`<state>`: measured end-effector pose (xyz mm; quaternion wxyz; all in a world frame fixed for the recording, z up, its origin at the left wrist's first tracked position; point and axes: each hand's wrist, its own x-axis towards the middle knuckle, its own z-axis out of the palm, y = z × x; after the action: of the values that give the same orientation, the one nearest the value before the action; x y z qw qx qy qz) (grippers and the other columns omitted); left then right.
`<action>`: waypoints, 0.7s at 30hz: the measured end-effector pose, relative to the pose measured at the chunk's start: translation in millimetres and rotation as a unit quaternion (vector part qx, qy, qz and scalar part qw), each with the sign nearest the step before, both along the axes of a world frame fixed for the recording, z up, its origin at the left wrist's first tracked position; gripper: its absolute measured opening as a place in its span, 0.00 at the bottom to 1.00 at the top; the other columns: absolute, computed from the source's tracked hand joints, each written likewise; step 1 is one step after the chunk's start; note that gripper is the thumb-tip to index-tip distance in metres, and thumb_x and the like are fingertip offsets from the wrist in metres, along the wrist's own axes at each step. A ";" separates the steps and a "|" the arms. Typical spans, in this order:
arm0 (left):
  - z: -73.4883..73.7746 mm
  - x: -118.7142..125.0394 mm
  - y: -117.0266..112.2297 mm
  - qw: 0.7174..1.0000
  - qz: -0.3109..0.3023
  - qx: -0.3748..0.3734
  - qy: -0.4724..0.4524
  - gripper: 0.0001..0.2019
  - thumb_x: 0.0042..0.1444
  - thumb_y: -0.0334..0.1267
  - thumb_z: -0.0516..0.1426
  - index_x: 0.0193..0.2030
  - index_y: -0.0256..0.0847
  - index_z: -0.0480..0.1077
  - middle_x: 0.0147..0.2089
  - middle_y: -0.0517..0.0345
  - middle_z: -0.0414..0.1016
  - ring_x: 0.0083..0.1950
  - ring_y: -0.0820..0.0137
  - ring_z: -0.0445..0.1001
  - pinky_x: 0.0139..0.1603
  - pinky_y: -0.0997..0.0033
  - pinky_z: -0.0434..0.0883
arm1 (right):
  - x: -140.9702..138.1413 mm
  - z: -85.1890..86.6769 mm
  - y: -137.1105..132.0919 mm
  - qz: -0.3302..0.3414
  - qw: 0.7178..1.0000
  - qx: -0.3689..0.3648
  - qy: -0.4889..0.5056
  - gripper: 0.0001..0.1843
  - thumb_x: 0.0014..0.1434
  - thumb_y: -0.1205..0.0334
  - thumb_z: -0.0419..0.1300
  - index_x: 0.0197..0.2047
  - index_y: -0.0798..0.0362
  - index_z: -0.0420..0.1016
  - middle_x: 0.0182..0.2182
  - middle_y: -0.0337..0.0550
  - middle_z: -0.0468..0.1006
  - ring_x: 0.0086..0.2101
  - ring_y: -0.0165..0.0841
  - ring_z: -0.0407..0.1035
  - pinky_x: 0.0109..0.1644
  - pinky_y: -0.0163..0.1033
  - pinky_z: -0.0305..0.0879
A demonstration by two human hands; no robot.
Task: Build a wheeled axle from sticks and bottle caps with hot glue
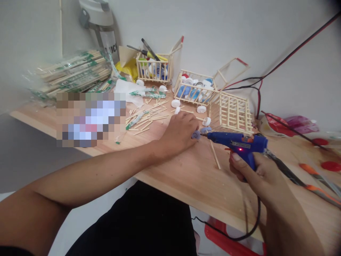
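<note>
My right hand (262, 174) is wrapped round the handle of a blue hot glue gun (231, 140) with a red light lit on its side. Its nozzle points left, at or very near a translucent blue bottle cap (195, 135). That cap is pinched at the fingertips of my left hand (181, 128), which rests low over the table. Another blue cap (205, 130) lies just beyond the nozzle. Behind my left hand are a stick axle with a white cap wheel (206, 121) and a small stick cart (195, 89) full of bottle caps.
A second stick cart (154, 69) holds caps and tools. A stick lattice (236, 113) leans at the back. Cut sticks (149, 119) lie beside wrapped chopsticks (77, 73), left of centre. Orange-handled tools (319, 192) lie at right. The gun's cord (257, 217) hangs over the table edge.
</note>
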<state>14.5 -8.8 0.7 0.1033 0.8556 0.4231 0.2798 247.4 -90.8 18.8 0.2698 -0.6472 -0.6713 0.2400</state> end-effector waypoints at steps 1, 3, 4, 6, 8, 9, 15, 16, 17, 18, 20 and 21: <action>0.6 -0.1 -0.3 1.000 0.000 -0.001 0.001 0.06 0.55 0.36 0.57 0.38 0.38 0.70 0.48 0.50 0.72 0.53 0.59 0.64 0.52 0.59 0.63 | -0.5 0.3 0.3 0.001 1.000 -0.005 -0.004 0.20 0.58 0.44 0.57 0.25 0.51 0.65 0.19 0.36 0.63 0.20 0.29 0.58 0.21 0.35 0.54; 1.5 -0.4 -0.8 1.000 -0.002 -0.003 0.002 0.06 0.55 0.37 0.57 0.38 0.38 0.70 0.48 0.50 0.72 0.53 0.58 0.64 0.52 0.59 0.63 | -1.9 1.1 0.8 0.005 1.000 -0.017 -0.014 0.21 0.59 0.43 0.56 0.26 0.51 0.65 0.19 0.36 0.63 0.20 0.29 0.57 0.21 0.35 0.54; 1.7 -0.7 -1.0 1.000 -0.003 -0.003 0.001 0.06 0.55 0.37 0.57 0.38 0.37 0.70 0.47 0.50 0.72 0.53 0.58 0.64 0.52 0.59 0.63 | -2.7 1.6 1.1 0.007 1.000 -0.018 -0.020 0.21 0.59 0.42 0.55 0.26 0.52 0.65 0.19 0.36 0.63 0.20 0.29 0.57 0.21 0.35 0.54; 1.8 -1.3 -1.3 1.000 -0.008 0.000 -0.002 0.06 0.55 0.37 0.57 0.38 0.38 0.70 0.48 0.50 0.72 0.53 0.58 0.64 0.52 0.59 0.63 | -4.4 2.6 1.4 0.013 0.999 -0.019 -0.032 0.23 0.58 0.41 0.55 0.24 0.51 0.63 0.18 0.36 0.62 0.20 0.28 0.57 0.21 0.35 0.53; 1.8 -1.7 -1.5 1.000 -0.012 0.003 -0.005 0.06 0.55 0.36 0.57 0.39 0.38 0.70 0.48 0.49 0.72 0.53 0.58 0.64 0.52 0.58 0.63 | -6.2 3.1 1.2 0.016 0.999 -0.021 -0.041 0.24 0.58 0.41 0.54 0.22 0.51 0.62 0.17 0.36 0.62 0.20 0.28 0.57 0.22 0.35 0.53; 2.0 -1.8 -1.6 1.000 -0.013 0.003 -0.006 0.06 0.56 0.36 0.57 0.39 0.38 0.69 0.48 0.50 0.72 0.53 0.58 0.64 0.52 0.58 0.63 | -7.1 3.2 1.1 0.014 0.999 -0.021 -0.042 0.24 0.59 0.40 0.54 0.22 0.51 0.61 0.18 0.36 0.62 0.20 0.28 0.57 0.22 0.36 0.53; 5.5 -1.2 -2.9 1.000 -0.014 -0.013 -0.002 0.05 0.56 0.35 0.56 0.38 0.39 0.69 0.47 0.50 0.72 0.53 0.58 0.64 0.52 0.58 0.62 | -13.9 5.7 0.4 0.011 0.999 0.000 -0.054 0.24 0.58 0.40 0.54 0.22 0.51 0.64 0.18 0.38 0.66 0.20 0.31 0.61 0.22 0.36 0.55; 5.7 -1.2 -3.1 1.000 -0.014 -0.013 -0.002 0.05 0.56 0.35 0.56 0.38 0.39 0.69 0.47 0.50 0.71 0.53 0.58 0.64 0.52 0.58 0.62 | -15.1 6.5 0.4 0.013 0.998 0.006 -0.057 0.24 0.59 0.41 0.54 0.22 0.51 0.64 0.18 0.38 0.66 0.20 0.31 0.61 0.22 0.36 0.55; 5.7 -1.2 -3.3 1.000 -0.014 -0.013 -0.002 0.05 0.56 0.35 0.56 0.38 0.39 0.69 0.47 0.50 0.71 0.53 0.58 0.64 0.52 0.58 0.62 | -16.2 7.3 0.4 0.014 0.998 0.012 -0.058 0.23 0.59 0.42 0.54 0.23 0.51 0.64 0.18 0.38 0.66 0.20 0.31 0.61 0.22 0.36 0.56; 5.4 -1.4 -3.4 1.000 -0.014 -0.012 -0.002 0.05 0.56 0.35 0.56 0.38 0.39 0.69 0.47 0.50 0.71 0.53 0.59 0.64 0.52 0.58 0.62 | -17.0 8.0 0.5 0.017 0.998 0.017 -0.059 0.22 0.59 0.42 0.54 0.23 0.51 0.65 0.18 0.38 0.67 0.20 0.31 0.61 0.22 0.36 0.56; 4.5 -1.6 -3.6 1.000 -0.015 -0.007 -0.006 0.05 0.56 0.35 0.55 0.38 0.39 0.69 0.47 0.50 0.71 0.53 0.59 0.64 0.52 0.58 0.62 | -17.8 8.7 0.7 0.021 0.998 0.025 -0.060 0.22 0.59 0.42 0.54 0.23 0.51 0.65 0.17 0.37 0.67 0.19 0.31 0.61 0.21 0.36 0.57; 4.0 -1.7 -3.6 1.000 -0.015 -0.004 -0.008 0.05 0.56 0.35 0.55 0.39 0.39 0.69 0.47 0.50 0.71 0.53 0.59 0.64 0.52 0.59 0.62 | -17.8 8.8 0.7 0.024 0.998 0.026 -0.060 0.23 0.59 0.42 0.54 0.23 0.51 0.65 0.17 0.37 0.67 0.19 0.30 0.61 0.21 0.36 0.57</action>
<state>12.8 -12.4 4.8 0.1144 0.8590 0.4108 0.2833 229.6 -90.1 27.6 0.2403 -0.6370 -0.7074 0.1898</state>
